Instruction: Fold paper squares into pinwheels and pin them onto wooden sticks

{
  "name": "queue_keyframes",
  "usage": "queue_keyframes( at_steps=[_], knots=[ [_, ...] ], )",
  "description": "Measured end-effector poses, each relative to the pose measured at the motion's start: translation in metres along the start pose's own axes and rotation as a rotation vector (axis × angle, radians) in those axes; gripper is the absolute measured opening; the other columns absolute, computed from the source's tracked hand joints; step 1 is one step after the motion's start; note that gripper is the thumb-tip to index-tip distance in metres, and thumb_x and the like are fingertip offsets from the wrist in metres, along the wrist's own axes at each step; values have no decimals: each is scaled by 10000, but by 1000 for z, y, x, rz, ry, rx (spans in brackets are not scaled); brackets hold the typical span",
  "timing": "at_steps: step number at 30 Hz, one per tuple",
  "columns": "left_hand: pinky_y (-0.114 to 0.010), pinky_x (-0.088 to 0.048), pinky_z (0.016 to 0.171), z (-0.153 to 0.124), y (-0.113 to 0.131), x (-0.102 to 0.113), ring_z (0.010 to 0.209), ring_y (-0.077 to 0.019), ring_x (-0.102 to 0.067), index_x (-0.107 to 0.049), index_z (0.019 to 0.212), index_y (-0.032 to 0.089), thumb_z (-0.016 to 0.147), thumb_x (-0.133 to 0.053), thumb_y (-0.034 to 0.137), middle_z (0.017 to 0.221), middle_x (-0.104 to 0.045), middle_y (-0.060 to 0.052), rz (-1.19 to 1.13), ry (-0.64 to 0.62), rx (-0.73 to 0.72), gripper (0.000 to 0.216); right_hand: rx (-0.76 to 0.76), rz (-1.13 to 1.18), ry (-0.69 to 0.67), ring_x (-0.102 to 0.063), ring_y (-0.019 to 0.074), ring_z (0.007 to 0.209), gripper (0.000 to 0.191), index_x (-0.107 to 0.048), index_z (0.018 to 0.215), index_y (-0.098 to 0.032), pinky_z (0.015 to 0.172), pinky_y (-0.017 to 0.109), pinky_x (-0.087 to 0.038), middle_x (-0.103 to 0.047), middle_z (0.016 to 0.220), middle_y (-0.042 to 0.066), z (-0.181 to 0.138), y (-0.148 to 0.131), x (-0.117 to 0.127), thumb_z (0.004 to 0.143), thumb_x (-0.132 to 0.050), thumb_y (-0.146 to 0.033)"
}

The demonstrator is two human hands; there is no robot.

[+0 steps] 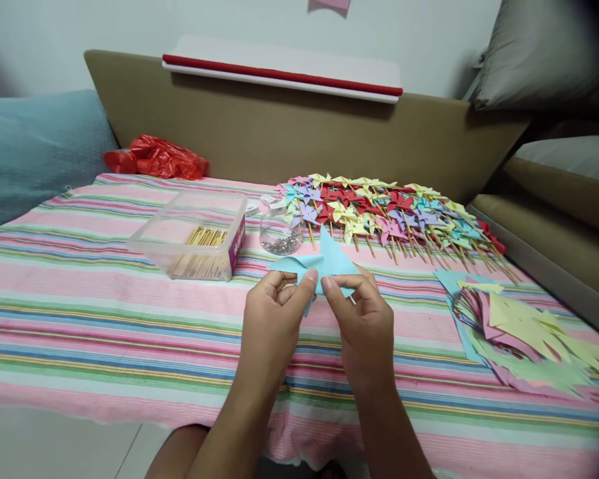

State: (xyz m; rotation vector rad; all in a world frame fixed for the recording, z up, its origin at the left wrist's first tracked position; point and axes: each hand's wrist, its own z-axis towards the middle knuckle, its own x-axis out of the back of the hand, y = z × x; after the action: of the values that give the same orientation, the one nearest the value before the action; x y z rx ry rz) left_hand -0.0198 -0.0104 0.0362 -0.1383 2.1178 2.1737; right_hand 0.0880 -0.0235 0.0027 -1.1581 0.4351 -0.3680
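Observation:
Between my two hands is a light blue paper pinwheel [335, 256], partly folded, with one pointed blade standing up. My left hand [279, 303] grips its left side, the thumb pressed near the middle of the paper. On the other side my right hand [362, 303] pinches the paper between thumb and fingers. Just beyond the paper stands a clear round tub [280, 234] with small silvery pins in it. Left of that, a clear plastic box [154, 246] holds thin wooden sticks [202, 249]. The undersides of the fingers are hidden.
Many finished paper pinwheels [374, 213] on sticks lie at the back right. A pile of cut coloured paper [524, 326] rests at the right. A red plastic bag [162, 158] lies at the back left on the striped cloth [130, 346]. A brown board [279, 140] stands behind.

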Motion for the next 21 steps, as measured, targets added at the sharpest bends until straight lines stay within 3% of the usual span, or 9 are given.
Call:
queue_keyframes(
  at_steps=[13,18,20,21],
  knots=[
    [-198,-369,568,0,-1,-2,603,-87,-453,-599,745,158,814,-774,382,617,-527,44,-27,-31,-6,293,37,-19,36,-634,227,1015,112,-713,781,-211,834,367,-520,-630,1071,61,-2,4,-2,797,-777,-301],
    [-213,-278,486,-1,-2,-1,526,-82,-336,-565,740,181,850,-726,425,549,-421,75,109,-39,-49,313,10,-50,52,-641,233,1012,146,-680,752,-205,832,362,-530,-622,1050,63,-3,2,-5,796,-761,-318],
    [-226,-265,482,0,-4,1,528,-91,-333,-536,743,196,888,-678,431,563,-391,77,195,-40,-100,310,-32,-11,79,-653,219,978,180,-655,874,-220,807,352,-543,-618,1090,62,-3,0,-7,779,-774,-315],
    [-230,-280,495,0,-4,2,544,-98,-363,-527,750,201,908,-652,419,584,-403,71,243,-42,-140,297,-47,20,102,-656,213,974,295,-626,992,-239,801,349,-548,-612,1131,62,-3,0,-8,758,-792,-305]
  ],
)
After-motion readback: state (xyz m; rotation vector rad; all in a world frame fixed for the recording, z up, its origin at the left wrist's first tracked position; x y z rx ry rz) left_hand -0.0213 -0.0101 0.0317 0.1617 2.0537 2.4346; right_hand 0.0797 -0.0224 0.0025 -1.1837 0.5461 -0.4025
